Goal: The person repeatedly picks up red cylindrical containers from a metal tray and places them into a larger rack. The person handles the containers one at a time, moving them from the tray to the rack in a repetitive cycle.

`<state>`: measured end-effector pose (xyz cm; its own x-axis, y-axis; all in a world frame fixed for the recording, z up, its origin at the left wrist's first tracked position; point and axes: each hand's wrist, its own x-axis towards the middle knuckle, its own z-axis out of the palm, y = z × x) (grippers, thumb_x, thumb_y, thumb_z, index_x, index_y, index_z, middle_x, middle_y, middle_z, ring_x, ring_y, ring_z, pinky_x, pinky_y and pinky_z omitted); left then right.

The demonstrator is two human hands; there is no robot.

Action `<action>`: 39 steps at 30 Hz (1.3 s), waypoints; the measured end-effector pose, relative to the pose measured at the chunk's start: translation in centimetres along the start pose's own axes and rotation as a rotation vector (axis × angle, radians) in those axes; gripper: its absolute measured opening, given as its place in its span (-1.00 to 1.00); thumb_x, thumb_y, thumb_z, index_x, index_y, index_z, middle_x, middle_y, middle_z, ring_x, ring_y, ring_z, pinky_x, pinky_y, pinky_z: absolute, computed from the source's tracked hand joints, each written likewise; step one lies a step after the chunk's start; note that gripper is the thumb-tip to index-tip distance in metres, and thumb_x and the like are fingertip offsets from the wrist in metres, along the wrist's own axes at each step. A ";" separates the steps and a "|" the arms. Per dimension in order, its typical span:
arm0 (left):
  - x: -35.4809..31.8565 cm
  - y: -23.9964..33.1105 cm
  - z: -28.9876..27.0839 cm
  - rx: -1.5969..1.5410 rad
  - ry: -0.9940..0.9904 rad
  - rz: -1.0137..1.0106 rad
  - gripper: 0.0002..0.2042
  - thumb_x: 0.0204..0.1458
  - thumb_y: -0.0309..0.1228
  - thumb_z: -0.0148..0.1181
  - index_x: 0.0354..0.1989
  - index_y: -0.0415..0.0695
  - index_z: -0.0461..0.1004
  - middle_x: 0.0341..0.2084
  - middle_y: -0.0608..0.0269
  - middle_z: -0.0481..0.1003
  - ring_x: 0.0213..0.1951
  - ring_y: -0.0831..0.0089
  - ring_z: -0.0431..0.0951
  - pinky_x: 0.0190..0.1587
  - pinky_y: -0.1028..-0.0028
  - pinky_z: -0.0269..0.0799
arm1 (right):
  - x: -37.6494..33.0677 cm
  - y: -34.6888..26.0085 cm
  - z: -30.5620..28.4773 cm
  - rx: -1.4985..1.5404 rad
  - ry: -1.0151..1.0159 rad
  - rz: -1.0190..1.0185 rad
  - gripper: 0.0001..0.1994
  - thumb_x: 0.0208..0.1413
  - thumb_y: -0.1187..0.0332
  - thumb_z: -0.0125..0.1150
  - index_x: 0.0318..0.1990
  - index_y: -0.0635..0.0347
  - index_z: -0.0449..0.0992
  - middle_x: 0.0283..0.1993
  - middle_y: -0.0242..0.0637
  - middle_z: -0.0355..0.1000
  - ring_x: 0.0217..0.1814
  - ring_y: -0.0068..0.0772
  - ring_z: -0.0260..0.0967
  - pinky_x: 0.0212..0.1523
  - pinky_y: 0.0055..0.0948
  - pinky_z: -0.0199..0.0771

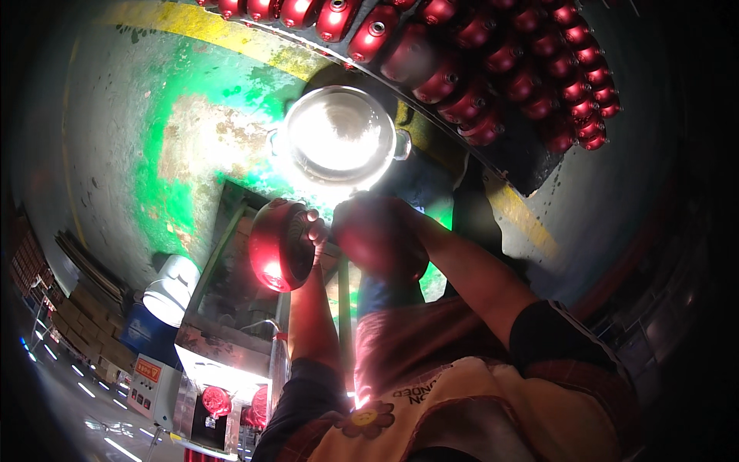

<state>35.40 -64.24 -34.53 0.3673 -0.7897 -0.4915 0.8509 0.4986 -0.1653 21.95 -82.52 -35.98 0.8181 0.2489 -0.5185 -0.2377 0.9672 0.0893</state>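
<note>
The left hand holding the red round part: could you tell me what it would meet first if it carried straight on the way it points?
Probably the shiny metal bowl, just beyond the left hand and its red round part; depth is unclear.

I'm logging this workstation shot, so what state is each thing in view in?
Left hand: closed on the rim of the red round part, held tilted.
Right hand: raised beside it; whether it holds anything I cannot tell.
Metal bowl: upright on the floor, glare hides its contents.
Red parts on the pallet: laid in tight rows.
White bucket: tilted.
</note>
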 end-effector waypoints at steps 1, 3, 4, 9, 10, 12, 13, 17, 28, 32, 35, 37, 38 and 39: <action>-0.1 0.2 -0.3 -0.007 -0.001 -0.002 -0.67 0.28 -0.18 -0.11 0.11 -0.05 0.35 -0.08 -0.07 0.41 -0.36 0.29 0.36 -0.35 0.36 0.30 | 0.2 0.1 0.0 -0.003 -0.002 0.010 -0.56 0.27 0.27 0.01 0.26 0.23 0.30 0.28 -0.18 0.32 0.33 -0.31 0.25 0.37 -0.27 0.18; -0.3 0.4 -1.0 -0.016 -0.002 0.001 -0.67 0.28 -0.18 -0.11 0.13 -0.03 0.33 -0.08 -0.07 0.40 -0.35 0.27 0.37 -0.34 0.34 0.31 | 0.2 0.0 -0.1 -0.017 -0.003 0.023 -0.56 0.27 0.28 0.00 0.26 0.23 0.30 0.28 -0.18 0.32 0.33 -0.31 0.25 0.38 -0.27 0.17; -0.4 0.5 -1.3 -0.020 -0.003 0.001 -0.67 0.28 -0.18 -0.11 0.14 -0.03 0.33 -0.08 -0.07 0.40 -0.34 0.26 0.37 -0.33 0.33 0.31 | 0.1 0.0 -0.2 -0.022 -0.005 0.029 -0.56 0.27 0.28 0.00 0.26 0.23 0.30 0.28 -0.18 0.32 0.34 -0.31 0.25 0.38 -0.27 0.17; -0.6 0.5 -2.6 -0.014 0.002 -0.001 -0.65 0.28 -0.18 -0.10 0.19 0.01 0.30 -0.08 -0.09 0.39 -0.31 0.21 0.38 -0.30 0.29 0.34 | -0.9 -1.1 -0.3 -0.070 -0.049 0.025 -0.57 0.28 0.29 0.00 0.26 0.22 0.30 0.29 -0.18 0.32 0.35 -0.32 0.24 0.39 -0.26 0.15; -0.6 0.3 -2.8 -0.014 0.007 -0.005 -0.64 0.28 -0.18 -0.10 0.20 0.02 0.29 -0.07 -0.09 0.39 -0.30 0.20 0.38 -0.29 0.28 0.35 | -1.1 -1.5 -0.3 -0.085 -0.059 0.020 -0.57 0.28 0.29 -0.01 0.26 0.22 0.30 0.29 -0.19 0.31 0.35 -0.32 0.24 0.40 -0.26 0.15; -0.4 -0.2 -2.9 -0.006 0.013 -0.018 -0.63 0.28 -0.18 -0.09 0.21 0.03 0.28 -0.07 -0.09 0.39 -0.29 0.18 0.39 -0.28 0.27 0.36 | -2.0 -2.6 -0.4 -0.134 -0.094 -0.014 -0.58 0.28 0.30 -0.01 0.26 0.22 0.30 0.29 -0.19 0.31 0.35 -0.32 0.23 0.40 -0.25 0.14; -0.4 -0.6 -2.8 -0.001 0.016 -0.022 -0.63 0.28 -0.18 -0.09 0.22 0.04 0.27 -0.07 -0.10 0.38 -0.29 0.17 0.39 -0.27 0.26 0.37 | -2.7 -3.3 -0.5 -0.162 -0.114 -0.034 -0.58 0.29 0.30 -0.01 0.26 0.22 0.30 0.29 -0.19 0.31 0.35 -0.33 0.23 0.40 -0.25 0.14; 0.3 -3.2 -1.3 0.132 0.070 -0.085 -0.64 0.30 -0.16 -0.15 0.16 -0.04 0.32 -0.03 -0.12 0.39 -0.35 0.25 0.39 -0.36 0.38 0.33 | -8.6 -6.0 -2.8 -0.218 -0.161 -0.173 -0.59 0.29 0.31 -0.01 0.26 0.21 0.30 0.30 -0.19 0.31 0.36 -0.33 0.22 0.41 -0.25 0.13; 10.7 -21.6 3.5 1.434 0.189 -0.334 -0.45 0.16 -0.32 0.07 0.32 -0.26 0.22 0.18 0.07 0.37 0.21 0.28 0.35 0.27 0.34 0.24 | -36.3 -12.8 -16.1 -0.485 0.833 -0.830 -0.46 0.18 0.22 0.19 0.31 0.12 0.30 0.29 -0.19 0.32 0.30 -0.25 0.27 0.34 -0.27 0.21; 16.9 -34.2 4.1 1.906 -0.065 -0.361 -0.53 -0.01 -0.53 0.22 0.16 -0.14 0.44 0.10 0.04 0.42 0.15 0.19 0.41 0.21 0.34 0.31 | -37.9 -14.1 -20.4 -0.973 1.477 -1.006 -0.51 0.12 0.24 0.26 0.23 0.02 0.43 0.23 -0.12 0.36 0.21 -0.16 0.31 0.25 -0.26 0.26; 19.5 -43.0 3.0 2.302 -0.226 0.076 -0.56 -0.05 -0.52 0.29 0.07 0.07 0.54 0.11 -0.05 0.39 0.10 0.02 0.42 0.17 0.26 0.34 | -36.6 -15.0 -23.5 -1.173 1.735 -1.078 -0.56 0.10 0.28 0.28 0.18 -0.08 0.50 0.22 -0.06 0.31 0.19 -0.03 0.26 0.22 -0.18 0.26; 20.7 -45.9 1.6 2.396 -0.334 0.374 -0.56 -0.07 -0.52 0.31 0.04 0.18 0.57 0.14 -0.07 0.36 0.10 -0.05 0.39 0.16 0.22 0.34 | -35.5 -15.3 -25.2 -1.249 1.833 -1.170 -0.56 0.11 0.34 0.28 0.19 -0.14 0.49 0.22 -0.07 0.27 0.21 -0.03 0.24 0.22 -0.16 0.29; 21.1 -46.9 0.7 2.426 -0.317 0.418 -0.55 -0.08 -0.52 0.32 0.03 0.23 0.58 0.16 -0.07 0.34 0.11 -0.07 0.38 0.16 0.19 0.34 | -35.0 -15.3 -25.8 -1.234 1.824 -1.159 -0.54 0.10 0.34 0.28 0.20 -0.17 0.48 0.24 -0.05 0.25 0.21 -0.01 0.24 0.22 -0.15 0.29; 21.2 -47.5 -0.1 2.464 -0.281 0.429 -0.54 -0.09 -0.52 0.33 0.01 0.27 0.59 0.18 -0.06 0.32 0.12 -0.09 0.37 0.16 0.17 0.33 | -34.5 -15.1 -26.3 -1.222 1.822 -1.153 -0.53 0.10 0.35 0.29 0.20 -0.20 0.48 0.26 -0.04 0.22 0.20 0.02 0.24 0.21 -0.13 0.29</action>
<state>2.75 -104.66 -37.18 0.3945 -0.9105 -0.1239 -0.5782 -0.3507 0.7367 -16.43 -107.03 -41.81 -0.0888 -0.9940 0.0634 -0.8176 0.0364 -0.5747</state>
